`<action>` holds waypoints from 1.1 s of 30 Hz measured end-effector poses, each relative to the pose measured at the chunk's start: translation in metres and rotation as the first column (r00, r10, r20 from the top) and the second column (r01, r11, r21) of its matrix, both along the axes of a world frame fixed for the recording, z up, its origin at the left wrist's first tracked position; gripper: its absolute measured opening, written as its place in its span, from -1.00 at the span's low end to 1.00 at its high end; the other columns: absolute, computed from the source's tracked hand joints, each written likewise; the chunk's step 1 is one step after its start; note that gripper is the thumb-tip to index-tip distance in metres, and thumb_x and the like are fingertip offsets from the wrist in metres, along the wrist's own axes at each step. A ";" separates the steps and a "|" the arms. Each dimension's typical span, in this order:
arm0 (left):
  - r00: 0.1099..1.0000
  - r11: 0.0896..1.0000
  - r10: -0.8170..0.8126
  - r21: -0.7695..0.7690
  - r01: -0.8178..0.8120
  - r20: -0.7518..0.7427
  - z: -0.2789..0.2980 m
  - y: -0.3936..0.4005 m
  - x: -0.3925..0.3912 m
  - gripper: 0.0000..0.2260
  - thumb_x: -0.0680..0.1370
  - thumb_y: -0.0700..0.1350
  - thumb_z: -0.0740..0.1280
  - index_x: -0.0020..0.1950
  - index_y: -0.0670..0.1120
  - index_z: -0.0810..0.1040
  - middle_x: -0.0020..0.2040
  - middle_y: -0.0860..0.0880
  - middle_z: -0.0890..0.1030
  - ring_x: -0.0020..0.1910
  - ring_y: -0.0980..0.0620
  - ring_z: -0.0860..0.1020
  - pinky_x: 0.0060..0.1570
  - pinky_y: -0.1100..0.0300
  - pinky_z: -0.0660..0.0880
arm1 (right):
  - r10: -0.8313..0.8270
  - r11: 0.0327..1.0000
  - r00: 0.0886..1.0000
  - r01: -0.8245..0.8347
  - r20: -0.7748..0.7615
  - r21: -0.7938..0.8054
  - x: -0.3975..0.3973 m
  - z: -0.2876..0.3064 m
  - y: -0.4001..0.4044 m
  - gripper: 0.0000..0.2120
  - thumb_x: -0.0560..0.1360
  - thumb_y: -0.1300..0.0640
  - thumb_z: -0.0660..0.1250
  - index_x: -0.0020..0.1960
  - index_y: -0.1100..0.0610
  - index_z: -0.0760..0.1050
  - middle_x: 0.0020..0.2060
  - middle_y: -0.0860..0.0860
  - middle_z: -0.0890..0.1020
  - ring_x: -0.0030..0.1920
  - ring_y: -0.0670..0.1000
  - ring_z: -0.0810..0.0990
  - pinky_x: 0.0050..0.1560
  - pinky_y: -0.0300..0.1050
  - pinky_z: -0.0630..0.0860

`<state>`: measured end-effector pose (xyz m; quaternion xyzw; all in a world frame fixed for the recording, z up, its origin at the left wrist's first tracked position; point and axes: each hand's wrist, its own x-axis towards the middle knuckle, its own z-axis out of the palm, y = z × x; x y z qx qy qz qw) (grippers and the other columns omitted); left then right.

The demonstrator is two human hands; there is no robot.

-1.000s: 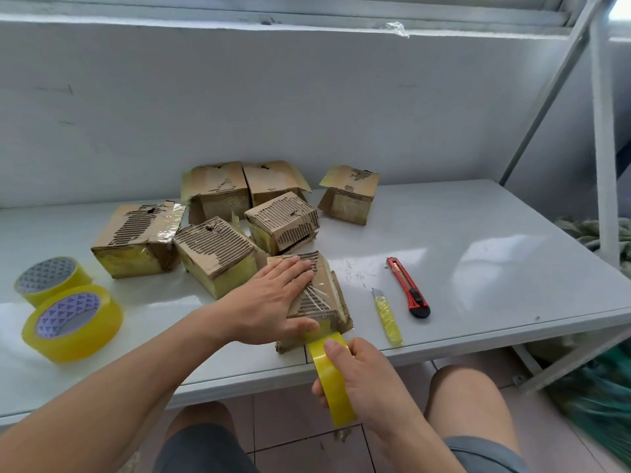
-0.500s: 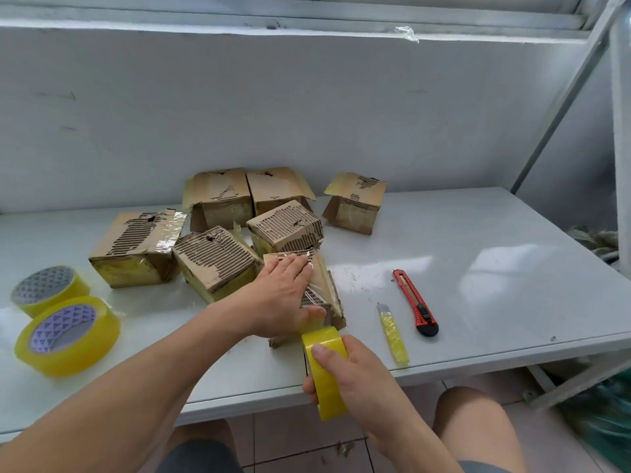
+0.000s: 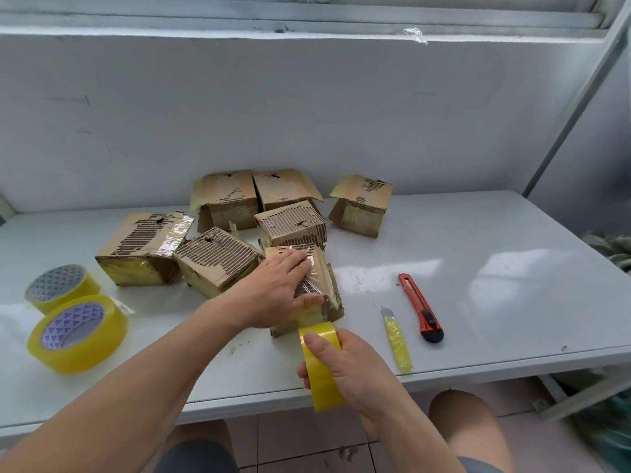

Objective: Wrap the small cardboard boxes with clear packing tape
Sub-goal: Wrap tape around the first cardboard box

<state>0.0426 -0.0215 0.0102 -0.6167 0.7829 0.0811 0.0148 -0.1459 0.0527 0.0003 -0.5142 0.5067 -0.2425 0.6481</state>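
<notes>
The left hand (image 3: 276,291) covers most of the nearest box's (image 3: 324,285) top, and the right hand (image 3: 351,367) hides the tape roll's (image 3: 321,367) core.

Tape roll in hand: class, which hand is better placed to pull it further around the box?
Right. The right hand grips the tape roll; the left hand presses the box.

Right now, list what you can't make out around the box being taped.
- Box top, head view: mostly hidden under the left hand.
- Box's far and under sides: hidden by the box itself.
- Tape roll core: hidden by the right hand.
- Whether tape joins roll to box: too unclear.
</notes>
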 end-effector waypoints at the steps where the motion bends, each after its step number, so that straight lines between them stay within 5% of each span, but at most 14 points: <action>1: 0.993 0.993 0.028 -0.113 -0.041 -0.113 -0.005 0.007 -0.002 -0.21 0.56 0.41 -0.01 0.62 -0.09 0.16 0.63 -0.07 0.11 0.60 -0.06 0.06 0.56 0.05 -0.02 | -0.003 1.000 1.000 0.003 -0.008 -0.010 -0.001 0.000 0.000 -0.66 0.56 -0.17 0.35 0.11 0.09 0.51 -0.14 0.07 0.75 -0.17 -0.02 0.70 -0.02 -0.01 0.65; 3: 0.915 0.878 0.078 -0.407 -0.251 -0.395 -0.013 0.035 -0.015 -0.40 0.59 0.36 0.10 0.31 -0.11 0.52 0.29 -0.09 0.51 0.26 -0.05 0.48 0.27 0.06 0.44 | -0.006 1.000 1.000 0.005 -0.026 -0.024 -0.005 0.000 -0.001 -0.63 0.53 -0.21 0.37 0.08 0.10 0.54 -0.07 0.09 0.74 -0.13 0.00 0.70 0.01 0.00 0.65; 4: 0.822 0.802 0.142 -0.423 -0.422 -0.551 -0.016 0.050 -0.024 -0.48 0.59 0.35 0.13 0.08 -0.08 0.56 0.04 -0.02 0.56 0.00 0.00 0.54 0.00 0.10 0.49 | -0.002 0.999 0.999 0.000 -0.052 -0.037 -0.006 -0.002 -0.002 -0.58 0.51 -0.26 0.37 0.07 0.09 0.56 -0.03 0.10 0.73 -0.06 0.05 0.71 0.07 0.04 0.64; 6: 0.487 0.757 0.409 -0.011 -0.653 -0.772 -0.017 0.077 -0.044 -0.49 0.54 0.41 0.14 -0.11 -0.04 0.49 -0.23 0.03 0.56 -0.23 -0.01 0.54 -0.20 0.06 0.50 | 0.024 0.998 0.995 -0.029 -0.097 -0.047 -0.008 -0.001 -0.003 -0.51 0.48 -0.39 0.32 0.06 0.03 0.58 0.01 0.09 0.71 0.07 0.15 0.68 0.20 0.15 0.61; 8: 0.123 0.679 0.667 0.532 -0.506 -0.735 -0.018 0.093 -0.059 -0.47 0.56 0.38 0.17 -0.12 -0.10 0.49 -0.31 -0.02 0.59 -0.33 -0.04 0.57 -0.24 0.09 0.55 | 0.054 0.998 0.990 -0.057 -0.129 -0.024 -0.010 0.001 -0.004 -0.49 0.51 -0.44 0.19 0.06 -0.03 0.58 0.03 0.05 0.69 0.09 0.13 0.65 0.22 0.13 0.57; 9: 0.014 0.633 0.734 0.676 -0.379 -0.679 -0.018 0.097 -0.064 -0.49 0.59 0.34 0.17 -0.11 -0.12 0.51 -0.32 -0.06 0.60 -0.36 -0.04 0.56 -0.26 0.10 0.55 | 0.063 0.998 0.986 -0.063 -0.155 0.006 -0.011 0.002 -0.005 -0.48 0.54 -0.45 0.12 0.08 -0.05 0.57 0.04 0.03 0.67 0.09 0.09 0.64 0.20 0.06 0.56; 13: -0.198 0.567 0.767 0.790 -0.236 -0.610 -0.012 0.092 -0.067 -0.70 0.63 0.08 0.24 0.01 -0.14 0.58 -0.21 -0.19 0.65 -0.29 -0.11 0.63 -0.08 -0.01 0.61 | 0.013 0.998 0.982 -0.003 -0.186 0.056 -0.023 0.009 -0.018 -0.29 0.58 -0.43 -0.03 -0.04 0.10 0.66 -0.12 0.05 0.72 -0.02 0.00 0.65 -0.04 -0.11 0.47; 16: -0.315 0.520 0.777 0.838 -0.164 -0.544 -0.003 0.085 -0.068 -0.86 0.59 -0.11 0.25 -0.07 -0.14 0.54 -0.24 -0.19 0.64 -0.38 -0.11 0.63 -0.28 0.06 0.64 | -0.189 0.975 0.903 0.125 -0.386 -0.184 -0.036 -0.003 -0.040 -0.42 0.64 -0.30 0.03 0.00 0.13 0.61 -0.08 0.02 0.69 -0.04 0.03 0.62 0.09 0.02 0.53; 19: -0.341 0.488 0.782 0.853 -0.184 -0.521 0.001 0.083 -0.071 -0.92 0.58 -0.17 0.27 -0.07 -0.15 0.51 -0.36 -0.13 0.58 -0.48 -0.06 0.57 -0.40 0.14 0.58 | -0.232 0.934 0.583 -0.090 -0.778 -0.346 -0.048 -0.018 -0.055 -0.59 0.66 -0.14 0.12 0.35 0.09 0.45 0.25 0.08 0.51 0.25 0.11 0.47 0.18 0.02 0.47; 21: -0.369 0.475 0.771 0.855 -0.209 -0.518 0.000 0.083 -0.074 -0.93 0.58 -0.17 0.29 -0.06 -0.15 0.51 -0.43 -0.09 0.53 -0.52 -0.04 0.54 -0.36 0.12 0.56 | -0.221 0.936 0.494 -0.134 -0.841 -0.325 -0.049 -0.027 -0.060 -0.63 0.66 -0.01 0.17 0.41 0.11 0.35 0.32 0.12 0.43 0.32 0.15 0.40 0.18 0.02 0.46; 25: -0.436 0.457 0.740 0.858 -0.235 -0.513 -0.006 0.081 -0.073 -0.76 0.54 -0.14 0.39 0.17 -0.20 0.57 -0.28 -0.17 0.60 -0.38 -0.11 0.60 -0.24 0.02 0.61 | -0.245 0.941 0.533 -0.069 -0.810 -0.331 -0.045 -0.037 -0.064 -0.71 0.64 0.15 0.23 0.34 0.16 0.34 0.23 0.12 0.51 0.20 0.13 0.51 0.01 -0.06 0.47; 29: -0.446 0.451 0.729 0.855 -0.257 -0.519 -0.009 0.080 -0.071 -0.76 0.55 -0.13 0.41 0.19 -0.17 0.54 -0.16 -0.21 0.61 -0.28 -0.15 0.61 -0.28 0.03 0.61 | -0.257 0.891 0.588 -0.164 -0.767 -0.424 -0.044 -0.022 -0.057 -0.77 0.68 0.02 0.15 0.20 0.09 0.50 -0.04 0.01 0.57 -0.05 0.03 0.55 -0.12 -0.05 0.52; 33: -0.450 0.443 0.726 0.854 -0.274 -0.521 -0.014 0.077 -0.070 -0.78 0.55 -0.15 0.39 0.16 -0.20 0.55 -0.16 -0.23 0.60 -0.28 -0.16 0.59 -0.33 0.07 0.58 | -0.112 0.834 0.731 -0.299 -0.673 -0.464 -0.035 0.033 -0.044 -0.81 0.67 -0.12 0.17 0.17 -0.16 0.52 -0.08 -0.07 0.67 -0.04 0.03 0.62 0.01 0.05 0.57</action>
